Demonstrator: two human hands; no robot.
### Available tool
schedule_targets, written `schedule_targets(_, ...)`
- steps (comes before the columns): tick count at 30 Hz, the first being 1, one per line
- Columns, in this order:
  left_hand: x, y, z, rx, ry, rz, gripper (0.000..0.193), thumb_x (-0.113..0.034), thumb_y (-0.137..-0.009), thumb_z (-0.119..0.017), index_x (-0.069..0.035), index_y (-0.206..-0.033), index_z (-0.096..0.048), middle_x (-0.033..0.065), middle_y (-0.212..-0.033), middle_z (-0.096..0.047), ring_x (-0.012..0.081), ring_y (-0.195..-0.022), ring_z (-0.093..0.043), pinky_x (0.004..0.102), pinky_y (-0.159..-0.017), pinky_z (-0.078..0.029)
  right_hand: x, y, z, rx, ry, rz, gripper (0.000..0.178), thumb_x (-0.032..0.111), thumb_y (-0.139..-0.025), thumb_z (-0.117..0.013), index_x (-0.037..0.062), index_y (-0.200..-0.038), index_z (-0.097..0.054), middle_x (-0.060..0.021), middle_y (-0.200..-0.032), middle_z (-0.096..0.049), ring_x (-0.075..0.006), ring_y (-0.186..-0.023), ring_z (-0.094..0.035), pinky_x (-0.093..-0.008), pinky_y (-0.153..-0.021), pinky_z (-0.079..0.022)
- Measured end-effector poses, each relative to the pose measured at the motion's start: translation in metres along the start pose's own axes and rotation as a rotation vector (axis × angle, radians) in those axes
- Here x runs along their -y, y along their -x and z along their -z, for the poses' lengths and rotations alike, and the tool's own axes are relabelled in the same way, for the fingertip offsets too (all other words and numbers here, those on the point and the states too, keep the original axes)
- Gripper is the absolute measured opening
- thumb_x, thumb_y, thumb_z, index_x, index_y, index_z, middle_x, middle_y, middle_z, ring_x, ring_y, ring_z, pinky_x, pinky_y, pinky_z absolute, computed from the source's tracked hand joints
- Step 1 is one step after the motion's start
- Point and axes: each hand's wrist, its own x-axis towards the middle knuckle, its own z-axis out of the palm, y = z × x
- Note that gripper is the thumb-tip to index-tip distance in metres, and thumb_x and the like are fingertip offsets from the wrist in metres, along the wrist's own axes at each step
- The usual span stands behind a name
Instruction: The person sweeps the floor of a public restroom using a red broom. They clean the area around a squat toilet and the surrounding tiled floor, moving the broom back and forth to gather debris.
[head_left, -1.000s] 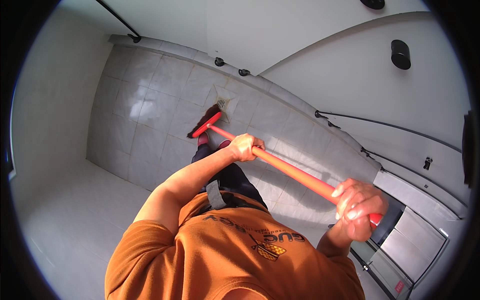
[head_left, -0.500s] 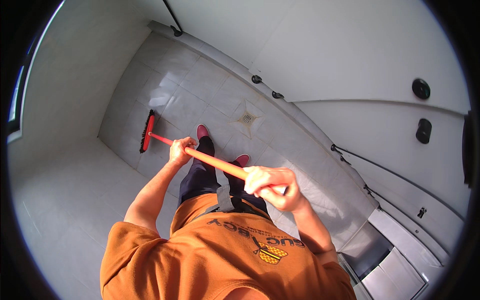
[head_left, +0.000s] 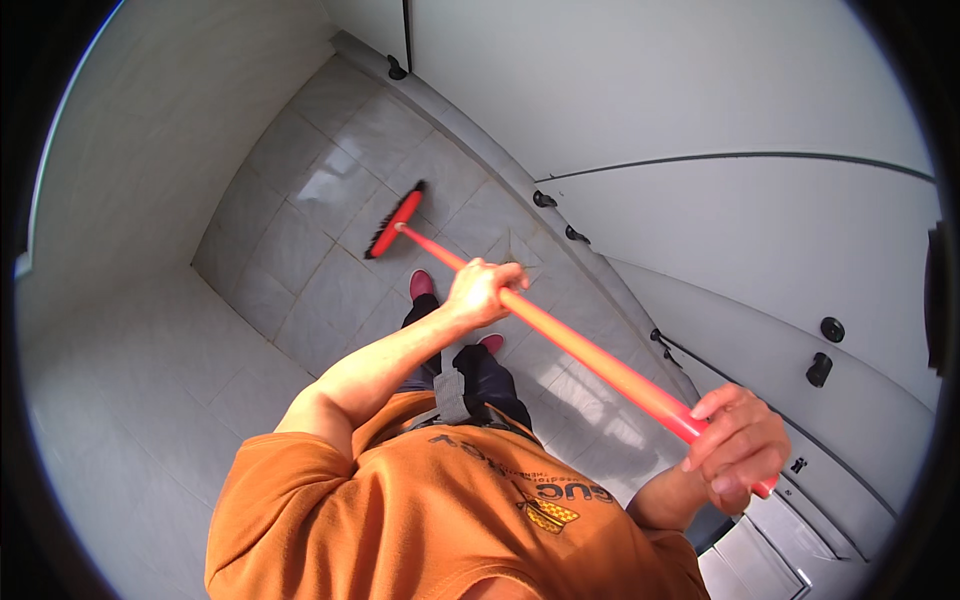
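Both my hands hold a red broom (head_left: pixel 595 362) by its long handle, which runs slantwise across the front of my body. Partway down the handle, my left hand (head_left: pixel 482 293) is wrapped round it. My right hand (head_left: pixel 738 448) grips the top end, with a short bit of red sticking out past the fingers. The broom head (head_left: pixel 396 220), red with dark bristles, rests on the grey tiled floor (head_left: pixel 345 270) ahead of my feet.
My red shoes (head_left: pixel 421 284) stand just behind the broom head. White partition panels (head_left: pixel 700 100) with black fittings line the right side above a low ledge. A tiled wall (head_left: pixel 130 400) closes the left. Sunlight falls on the floor at right.
The broom head has swept right across the tiles, away from the left wall. Both hands have moved right with the handle, my right one also lower and nearer the right side.
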Motion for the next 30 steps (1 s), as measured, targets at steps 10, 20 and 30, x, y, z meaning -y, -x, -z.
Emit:
schedule_targets(10,0.18,0.061,0.128,-0.088,-0.289,0.308,0.014,-0.011,-0.064,-0.071,-0.012,-0.078,-0.067,0.0059,-0.066,-0.066,0.028,-0.068,-0.066,0.0388,-0.062,-0.051,-0.122,-0.043,-0.111,0.052,-0.138,-0.378,0.022,-0.012,-0.071,-0.057,0.0017,-0.083,-0.07,-0.0076,-0.077,-0.068,-0.0229,-0.075,-0.067,-0.0471,-0.094,-0.049)
schedule_targets(20,0.024,-0.043,0.025,0.178,0.069,0.06,0.018,-0.014,-0.068,-0.072,-0.015,-0.085,-0.065,0.0024,-0.067,-0.065,0.0279,-0.068,-0.066,0.0396,-0.062,-0.05,-0.009,-0.077,-0.025,0.108,0.045,-0.008,0.009,0.003,-0.073,-0.057,0.0104,-0.074,-0.063,0.0005,-0.05,-0.054,-0.0161,-0.045,-0.056,-0.0404,-0.075,-0.051)
schedule_targets(30,0.183,-0.02,0.141,-0.05,-0.285,0.281,0.012,-0.005,-0.064,-0.066,-0.008,-0.076,-0.065,0.0065,-0.06,-0.062,0.0245,-0.059,-0.064,0.035,-0.055,-0.048,-0.156,-0.067,-0.07,0.07,-0.187,-0.294,0.024,-0.014,-0.068,-0.053,0.0017,-0.077,-0.069,-0.0072,-0.068,-0.065,-0.0217,-0.067,-0.063,-0.0474,-0.093,-0.047)
